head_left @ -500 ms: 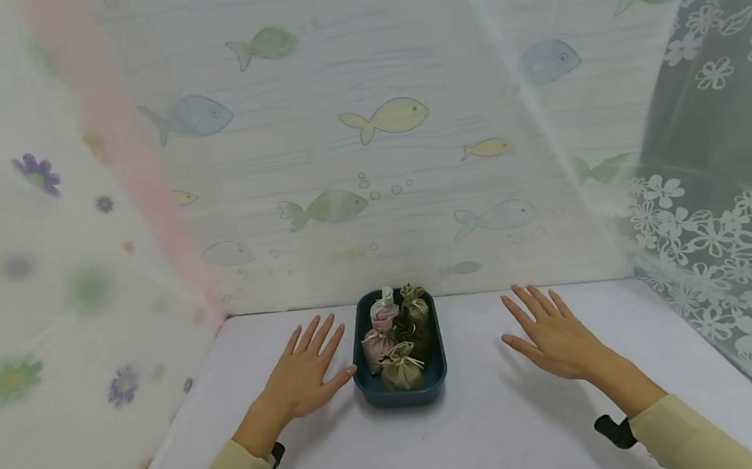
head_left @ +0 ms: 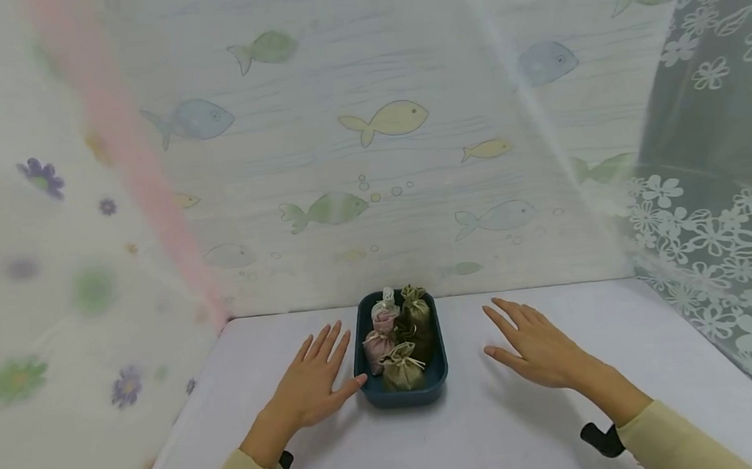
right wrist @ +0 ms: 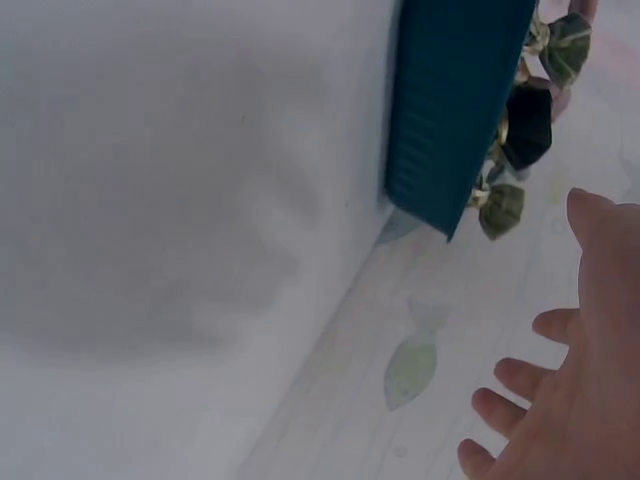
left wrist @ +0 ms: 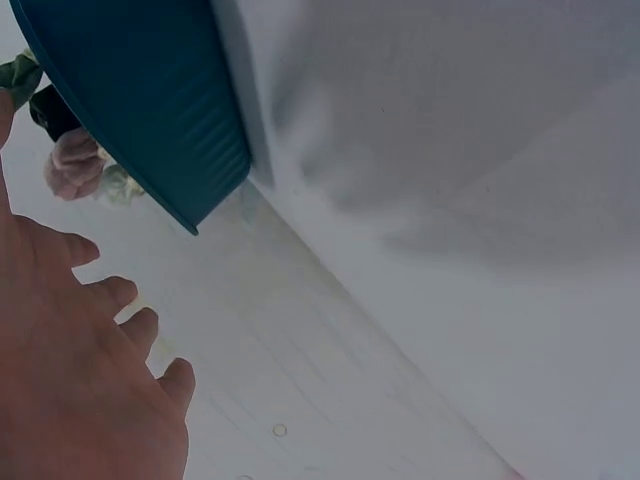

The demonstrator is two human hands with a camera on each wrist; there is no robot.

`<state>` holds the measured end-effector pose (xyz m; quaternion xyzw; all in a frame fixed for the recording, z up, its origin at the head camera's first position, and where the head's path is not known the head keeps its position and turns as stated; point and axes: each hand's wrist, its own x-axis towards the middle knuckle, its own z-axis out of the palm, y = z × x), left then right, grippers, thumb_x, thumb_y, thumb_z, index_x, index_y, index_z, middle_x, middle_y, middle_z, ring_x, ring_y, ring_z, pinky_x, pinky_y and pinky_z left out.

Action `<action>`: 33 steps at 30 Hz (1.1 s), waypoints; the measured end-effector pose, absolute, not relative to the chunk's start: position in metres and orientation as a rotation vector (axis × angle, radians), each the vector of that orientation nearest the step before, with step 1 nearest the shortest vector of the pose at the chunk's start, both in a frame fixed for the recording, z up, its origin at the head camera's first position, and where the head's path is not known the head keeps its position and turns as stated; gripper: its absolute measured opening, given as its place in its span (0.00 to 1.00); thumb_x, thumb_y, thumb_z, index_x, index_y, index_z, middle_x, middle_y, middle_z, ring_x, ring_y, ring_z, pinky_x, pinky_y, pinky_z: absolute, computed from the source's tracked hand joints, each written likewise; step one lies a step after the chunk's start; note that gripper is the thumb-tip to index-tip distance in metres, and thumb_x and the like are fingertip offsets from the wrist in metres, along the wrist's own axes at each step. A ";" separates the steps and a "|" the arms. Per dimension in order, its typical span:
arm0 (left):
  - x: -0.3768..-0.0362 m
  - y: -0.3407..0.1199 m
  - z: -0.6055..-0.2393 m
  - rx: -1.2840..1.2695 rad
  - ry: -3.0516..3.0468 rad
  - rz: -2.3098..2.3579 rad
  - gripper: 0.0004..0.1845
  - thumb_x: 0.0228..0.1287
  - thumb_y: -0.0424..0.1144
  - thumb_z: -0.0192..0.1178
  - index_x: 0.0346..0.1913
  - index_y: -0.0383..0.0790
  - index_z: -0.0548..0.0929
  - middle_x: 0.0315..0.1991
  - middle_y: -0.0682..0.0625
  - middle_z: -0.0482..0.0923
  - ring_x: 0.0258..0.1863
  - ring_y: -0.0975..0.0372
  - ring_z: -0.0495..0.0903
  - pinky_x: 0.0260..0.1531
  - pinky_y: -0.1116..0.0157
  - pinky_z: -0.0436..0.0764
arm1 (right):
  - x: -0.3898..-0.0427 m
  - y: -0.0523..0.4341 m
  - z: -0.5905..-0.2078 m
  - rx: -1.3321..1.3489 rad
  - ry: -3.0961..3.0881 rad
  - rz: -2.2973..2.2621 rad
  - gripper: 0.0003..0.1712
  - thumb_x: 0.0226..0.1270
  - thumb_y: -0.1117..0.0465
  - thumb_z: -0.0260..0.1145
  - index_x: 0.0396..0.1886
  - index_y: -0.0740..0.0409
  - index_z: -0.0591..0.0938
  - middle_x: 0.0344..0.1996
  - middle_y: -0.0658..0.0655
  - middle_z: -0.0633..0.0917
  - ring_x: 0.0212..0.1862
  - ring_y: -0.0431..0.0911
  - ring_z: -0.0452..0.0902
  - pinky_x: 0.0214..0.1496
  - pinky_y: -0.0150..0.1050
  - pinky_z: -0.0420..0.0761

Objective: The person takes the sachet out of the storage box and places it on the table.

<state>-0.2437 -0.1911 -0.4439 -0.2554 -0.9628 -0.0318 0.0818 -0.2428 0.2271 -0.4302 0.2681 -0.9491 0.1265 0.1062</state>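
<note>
A dark teal rectangular tub stands on the white table with several small drawstring pouches in it. A light olive pouch lies at the front, a pink pouch at its left, a dark brown pouch at the right, a pale pink-and-white pouch and a green-gold pouch at the back. My left hand hovers just left of the tub, fingers straight, thumb tip over or by its rim; contact I cannot tell. To the right, apart from the tub, my right hand holds nothing, fingers extended.
The white tabletop runs back to a pale curtain printed with fish. Flowered fabric hangs at the left, and a sheer curtain with white flowers at the right.
My right hand has moved left, nearer the tub. My left hand has shifted slightly right and toward me. The tub and pouches stay in place on the table.
</note>
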 end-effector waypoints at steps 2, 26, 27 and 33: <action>-0.242 -0.189 -0.446 -0.764 -2.892 -0.117 0.47 0.75 0.72 0.39 0.82 0.41 0.54 0.83 0.44 0.43 0.82 0.50 0.46 0.78 0.45 0.51 | -0.241 0.222 -0.430 0.800 -2.797 0.416 0.42 0.80 0.39 0.54 0.80 0.61 0.61 0.78 0.65 0.60 0.76 0.66 0.57 0.75 0.65 0.57; -0.235 -0.166 -0.463 -0.817 -2.954 -0.260 0.53 0.74 0.73 0.40 0.79 0.28 0.55 0.82 0.36 0.47 0.81 0.46 0.50 0.76 0.46 0.57 | -0.249 0.162 -0.444 0.895 -2.815 0.899 0.42 0.77 0.41 0.61 0.78 0.63 0.64 0.74 0.63 0.68 0.74 0.59 0.65 0.71 0.60 0.70; -0.236 -0.165 -0.464 -0.818 -2.957 -0.254 0.53 0.74 0.73 0.40 0.79 0.28 0.55 0.82 0.36 0.47 0.81 0.46 0.49 0.76 0.46 0.57 | -0.250 0.160 -0.444 0.903 -2.799 0.936 0.41 0.77 0.43 0.62 0.76 0.64 0.66 0.72 0.63 0.70 0.73 0.60 0.67 0.70 0.60 0.71; -0.235 -0.161 -0.466 -0.803 -2.981 -0.241 0.53 0.75 0.72 0.40 0.79 0.25 0.54 0.81 0.33 0.45 0.81 0.45 0.48 0.76 0.47 0.57 | -0.253 0.145 -0.449 0.944 -2.698 1.084 0.32 0.76 0.51 0.66 0.69 0.69 0.73 0.63 0.63 0.78 0.65 0.59 0.76 0.64 0.59 0.77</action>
